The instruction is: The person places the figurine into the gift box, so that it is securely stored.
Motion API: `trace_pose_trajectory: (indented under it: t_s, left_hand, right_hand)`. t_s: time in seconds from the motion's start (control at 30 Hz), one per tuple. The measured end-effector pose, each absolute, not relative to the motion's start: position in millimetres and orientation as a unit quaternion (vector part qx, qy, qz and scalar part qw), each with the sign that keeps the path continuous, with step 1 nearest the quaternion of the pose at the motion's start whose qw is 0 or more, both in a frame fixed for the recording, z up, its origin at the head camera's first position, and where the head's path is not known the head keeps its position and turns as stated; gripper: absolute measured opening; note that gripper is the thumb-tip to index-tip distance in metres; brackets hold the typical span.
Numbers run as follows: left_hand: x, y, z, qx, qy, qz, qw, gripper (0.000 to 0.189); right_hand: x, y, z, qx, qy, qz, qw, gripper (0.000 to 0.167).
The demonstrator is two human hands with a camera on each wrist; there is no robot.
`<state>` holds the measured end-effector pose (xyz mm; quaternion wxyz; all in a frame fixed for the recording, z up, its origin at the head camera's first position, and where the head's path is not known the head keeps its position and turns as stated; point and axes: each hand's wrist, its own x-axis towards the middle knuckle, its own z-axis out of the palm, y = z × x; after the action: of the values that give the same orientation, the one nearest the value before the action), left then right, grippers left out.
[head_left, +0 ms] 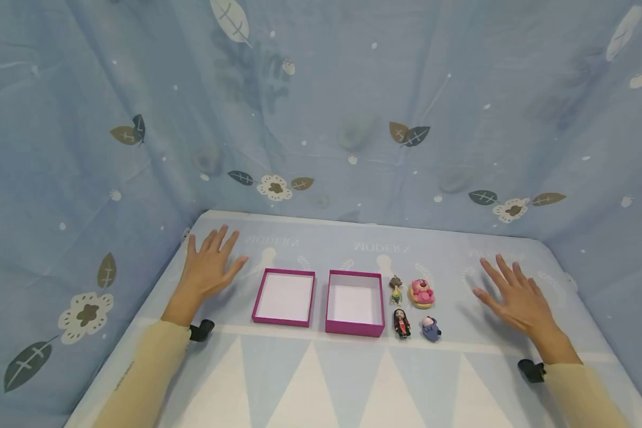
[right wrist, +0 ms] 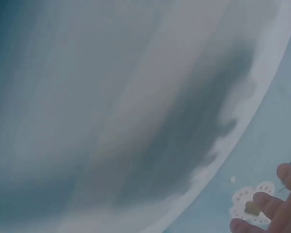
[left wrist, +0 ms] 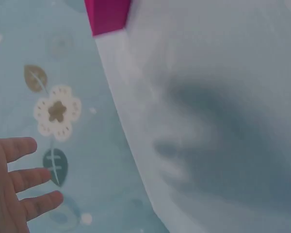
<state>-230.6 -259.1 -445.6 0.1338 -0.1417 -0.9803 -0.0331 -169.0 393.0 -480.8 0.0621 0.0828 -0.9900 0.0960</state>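
Observation:
My left hand (head_left: 207, 266), fingers spread, is held over the table left of a shallow square box lid (head_left: 255, 315) with a magenta rim and white inside. Right of the lid stands a deeper magenta box (head_left: 355, 328), its white inside facing up. Beside the box lie small figurines: a brown-headed one (head_left: 396, 290), a pink bear (head_left: 422, 293), a long-haired doll in black and red (head_left: 401, 324), and one in blue-grey (head_left: 431, 329). My right hand (head_left: 519, 300), also spread and holding nothing, is to the right of the figurines.
A pale blue tablecloth (head_left: 278, 380) with white triangles covers the table. Blue patterned curtains (head_left: 321, 119) enclose the back and both sides. Dark wrist-worn devices (head_left: 201, 330) sit at the cuffs of both pale sleeves.

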Motion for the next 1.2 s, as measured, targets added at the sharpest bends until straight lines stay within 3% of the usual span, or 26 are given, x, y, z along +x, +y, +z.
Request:
trace_pose_trajectory:
  t_s: [0.23, 0.5, 0.9, 1.2]
  left_hand:
    - [-223, -229, -444, -0.169, -0.968, -0.066, 0.172, 0.07]
    - [-211, -192, -450, -0.219, -0.954, -0.093, 0.181, 0.07]
    - [-194, -131, -461, -0.292, -0.93, -0.177, 0.137, 0.072]
    - [-186, -105, -467, -0.316, -0.924, -0.198, 0.085, 0.09]
  right_hand:
    - [-169, 369, -482, 0.12, -0.986, 0.101, 0.063, 0.082]
    - [-174, 338, -480, 0.166, -0.973, 0.162, 0.018, 0.078]
    - [-188, 314, -478, 0.201, -0.947, 0.248, -0.044, 0.073]
    - [-193, 305, -486, 0.207, -0.937, 0.27, -0.081, 0.074]
